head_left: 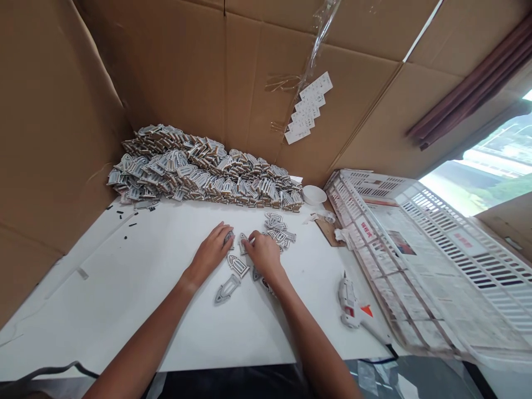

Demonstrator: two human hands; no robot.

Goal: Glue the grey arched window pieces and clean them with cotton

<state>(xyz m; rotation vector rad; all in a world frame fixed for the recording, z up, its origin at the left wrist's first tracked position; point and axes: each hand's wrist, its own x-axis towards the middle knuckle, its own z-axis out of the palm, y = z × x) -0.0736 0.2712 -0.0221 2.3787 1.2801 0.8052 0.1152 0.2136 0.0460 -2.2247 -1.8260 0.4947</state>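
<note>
My left hand (211,249) rests over the white table (166,310), fingers curled together against a small grey arch-shaped piece (228,238) that they partly cover. Just across from it, my right hand (266,255) has thumb and fingertips closed on the edge of another arch-shaped piece (243,244). Nearer to me lie a patterned arch piece (238,266) and a plain grey arch frame (227,289). Under my right wrist, more pieces are partly hidden. Beyond that hand sits a loose cluster of similar pieces (280,230).
A long heap of arch-shaped pieces (208,172) lines the cardboard wall (178,72). At the right are a glue gun (349,302), a white bowl (315,195) and a large white plastic crate (399,260). Small dark scraps (132,225) lie at the left.
</note>
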